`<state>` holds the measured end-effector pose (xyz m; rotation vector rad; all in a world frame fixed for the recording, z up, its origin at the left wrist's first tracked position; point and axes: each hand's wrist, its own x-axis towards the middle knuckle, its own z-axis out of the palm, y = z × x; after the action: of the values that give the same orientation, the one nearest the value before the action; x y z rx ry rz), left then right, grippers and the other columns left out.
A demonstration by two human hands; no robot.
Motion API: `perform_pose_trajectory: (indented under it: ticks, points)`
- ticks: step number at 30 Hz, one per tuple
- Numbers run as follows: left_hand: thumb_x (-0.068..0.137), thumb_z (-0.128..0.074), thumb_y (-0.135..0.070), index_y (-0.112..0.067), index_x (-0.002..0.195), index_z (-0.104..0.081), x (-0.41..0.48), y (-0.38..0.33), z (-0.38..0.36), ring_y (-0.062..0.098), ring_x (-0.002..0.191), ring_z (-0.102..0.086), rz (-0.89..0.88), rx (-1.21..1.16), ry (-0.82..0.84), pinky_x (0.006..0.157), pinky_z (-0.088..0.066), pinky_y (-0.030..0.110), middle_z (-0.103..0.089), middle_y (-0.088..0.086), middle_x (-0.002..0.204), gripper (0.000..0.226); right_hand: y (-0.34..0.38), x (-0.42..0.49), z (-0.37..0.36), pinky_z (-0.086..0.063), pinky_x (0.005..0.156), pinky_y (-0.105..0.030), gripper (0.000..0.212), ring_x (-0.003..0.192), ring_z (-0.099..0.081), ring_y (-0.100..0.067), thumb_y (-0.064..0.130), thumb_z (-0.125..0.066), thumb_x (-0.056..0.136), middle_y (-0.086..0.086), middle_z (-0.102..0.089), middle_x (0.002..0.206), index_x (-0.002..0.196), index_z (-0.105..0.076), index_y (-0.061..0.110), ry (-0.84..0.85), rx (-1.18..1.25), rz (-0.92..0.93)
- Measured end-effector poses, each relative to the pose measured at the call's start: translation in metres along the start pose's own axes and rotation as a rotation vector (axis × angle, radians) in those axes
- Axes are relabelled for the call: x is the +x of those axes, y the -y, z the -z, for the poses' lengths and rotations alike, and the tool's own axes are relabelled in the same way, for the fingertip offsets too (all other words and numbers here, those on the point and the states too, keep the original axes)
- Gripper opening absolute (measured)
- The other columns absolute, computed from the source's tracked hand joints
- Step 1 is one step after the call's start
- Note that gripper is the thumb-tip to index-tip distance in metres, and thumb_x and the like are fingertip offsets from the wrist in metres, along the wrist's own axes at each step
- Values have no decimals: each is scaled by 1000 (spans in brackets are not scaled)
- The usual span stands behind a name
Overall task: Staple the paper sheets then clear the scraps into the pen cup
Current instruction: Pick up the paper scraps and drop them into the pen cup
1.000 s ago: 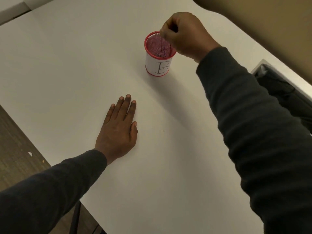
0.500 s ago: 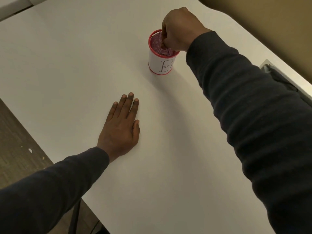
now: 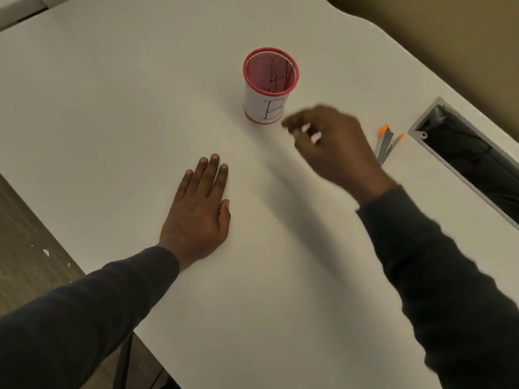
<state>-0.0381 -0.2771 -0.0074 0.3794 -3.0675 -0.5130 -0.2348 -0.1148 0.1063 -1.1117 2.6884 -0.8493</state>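
**One hand drawn back from the cup**

On the white table [image 3: 112,108] the left hand [image 3: 196,217] is laid flat, palm down, fingers straight, nothing held. Further right, the red wire-mesh pen cup with a white label marked B [image 3: 269,88] is left upright, something dark inside. The right hand [image 3: 334,147], over the rim half a second ago, is now found just right of the cup. It is blurred, fingers loosely curled, and whether anything is pinched cannot be told. A scrap drop is judged made.
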Motion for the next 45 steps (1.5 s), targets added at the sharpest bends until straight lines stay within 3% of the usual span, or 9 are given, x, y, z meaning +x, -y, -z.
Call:
perform_pose_trajectory:
  ticks: [7,14,22,28,31,33,36,40,45]
  points:
    - [100,-24,-34,-10,161,-15,0,-1,1,23,158,-2,-1,1,-12,128,-13,47,-7,9,171,66,-25,-110,-53,-40,69,-16,13,76,-53,-3,20,-67,90,9,-61,89,102,-72,23,134,70,-138]
    - [100,-23,-36,-10,161,-14,0,0,1,22,158,-2,1,5,-3,128,-13,47,-6,8,171,67,-16,-100,-65,-36,66,-16,12,78,-50,-4,35,-71,84,13,-54,85,93,-63,32,192,32,-171]
    - [100,-22,-37,-11,161,-13,1,-1,1,22,158,-1,7,5,5,128,-13,47,-5,8,171,68,-1,-101,-70,-33,64,-23,7,77,-49,-10,29,-66,90,11,-52,83,87,-61,25,170,-21,-224]
    - [100,-20,-38,-10,161,-13,1,-1,0,22,158,-2,5,5,5,127,-14,48,-5,8,171,68,8,-96,-70,-45,71,-33,13,85,-52,-18,29,-52,96,3,-55,93,90,-57,18,277,-152,-234]
    - [100,-20,-38,-10,161,-13,0,-1,0,23,158,-2,6,3,6,127,-14,48,-5,8,171,68,7,-91,-69,-43,69,-32,14,82,-52,-17,29,-51,94,4,-55,91,90,-58,18,333,-177,-224]
    - [100,-21,-37,-10,161,-12,0,-1,0,22,158,-1,4,5,8,128,-13,48,-4,8,171,68,1,-86,-62,-40,64,-27,13,74,-53,-9,28,-55,93,8,-59,82,85,-60,18,352,-72,-247]
    - [100,-23,-36,-10,161,-12,0,0,0,22,158,0,2,2,5,128,-12,47,-4,8,171,67,-12,-74,-44,-41,56,-15,13,59,-54,2,25,-63,92,14,-62,69,82,-67,18,315,288,-409]
    - [100,-23,-35,-10,161,-13,0,0,0,22,158,0,-1,0,6,128,-11,46,-4,9,171,67,-14,-41,-11,-40,52,-22,9,57,-51,-7,15,-66,92,2,-59,67,84,-68,13,156,704,-529]
    - [100,-22,-35,-10,161,-13,-1,0,-1,23,158,-1,-4,5,2,128,-12,47,-5,9,171,67,-2,23,30,-42,52,-25,8,61,-53,-11,23,-69,85,1,-60,72,84,-72,16,-12,765,-467]
